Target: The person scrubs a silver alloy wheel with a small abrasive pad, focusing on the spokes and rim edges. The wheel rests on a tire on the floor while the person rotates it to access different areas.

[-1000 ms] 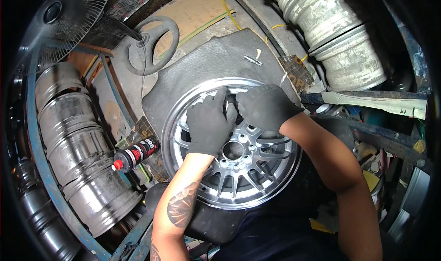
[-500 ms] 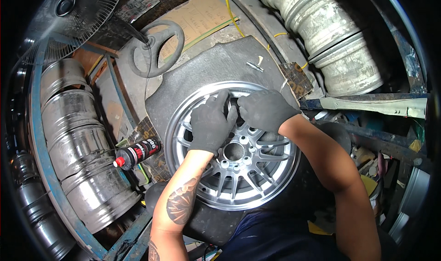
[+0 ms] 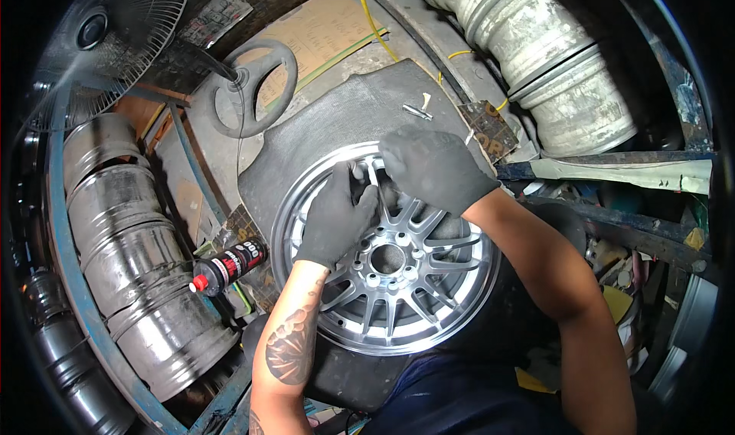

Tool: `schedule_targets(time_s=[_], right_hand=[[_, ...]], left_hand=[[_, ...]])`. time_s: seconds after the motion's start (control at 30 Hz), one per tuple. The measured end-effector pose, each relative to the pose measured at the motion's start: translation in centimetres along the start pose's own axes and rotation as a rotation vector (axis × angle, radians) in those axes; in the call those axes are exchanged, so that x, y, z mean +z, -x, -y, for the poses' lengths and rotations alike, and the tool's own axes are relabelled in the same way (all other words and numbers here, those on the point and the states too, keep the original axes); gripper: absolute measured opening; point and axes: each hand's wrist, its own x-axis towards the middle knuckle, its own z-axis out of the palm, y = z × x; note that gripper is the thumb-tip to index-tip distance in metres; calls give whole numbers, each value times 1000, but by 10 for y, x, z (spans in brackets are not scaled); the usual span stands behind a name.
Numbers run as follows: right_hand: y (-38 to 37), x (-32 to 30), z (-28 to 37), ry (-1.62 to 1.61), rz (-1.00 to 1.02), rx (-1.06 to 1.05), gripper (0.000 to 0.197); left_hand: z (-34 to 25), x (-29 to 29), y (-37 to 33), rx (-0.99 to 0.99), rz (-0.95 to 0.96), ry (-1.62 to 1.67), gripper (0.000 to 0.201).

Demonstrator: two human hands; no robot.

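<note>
A silver multi-spoke alloy wheel (image 3: 389, 317) lies face up on a dark grey mat (image 3: 321, 132) in front of me. Both my hands wear dark grey gloves. On the far left spokes rests my left hand (image 3: 335, 217), its fingers curled at a spoke and its thumb along the spoke's right side. My right hand (image 3: 436, 167) bends over the wheel's far edge, fingers folded down near the top spoke. What it may hold is hidden beneath the glove. Beyond that hand, a small metal tool piece (image 3: 418, 112) lies on the mat.
A black bottle with a red cap (image 3: 230, 263) lies left of the wheel. Farther off are a steering wheel (image 3: 253, 89), a fan (image 3: 92, 33) and cardboard (image 3: 321, 40). Stacked metal wheel barrels (image 3: 126, 228) stand left in a blue frame; more wheel barrels (image 3: 547, 52) lie at upper right.
My left hand has slid slightly left and nearer to me. The right hand has moved left and a little farther away, over the top spoke. The wheel looks turned slightly.
</note>
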Motion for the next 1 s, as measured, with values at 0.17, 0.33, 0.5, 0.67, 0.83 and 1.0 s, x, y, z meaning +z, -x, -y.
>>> schedule_targets(time_s=[0.17,0.33,0.5,0.67,0.83,1.0], right_hand=[[-7,21,-15,57,-346,-60,29],[-16,35,-21,53,-99,-36,46],[-18,36,-15,0,-72,36,43],[-17,38,-13,-66,-100,96,42],[-17,34,-4,-55,-87,154,35],[-17,42,-5,-8,-122,154,33]], left_hand=[[-6,4,4,76,88,-282,28],[-4,11,10,168,73,-393,27],[-4,10,10,187,78,-386,27],[-4,10,12,185,79,-401,29],[-2,11,12,184,85,-418,30],[-1,12,13,189,79,-431,30]])
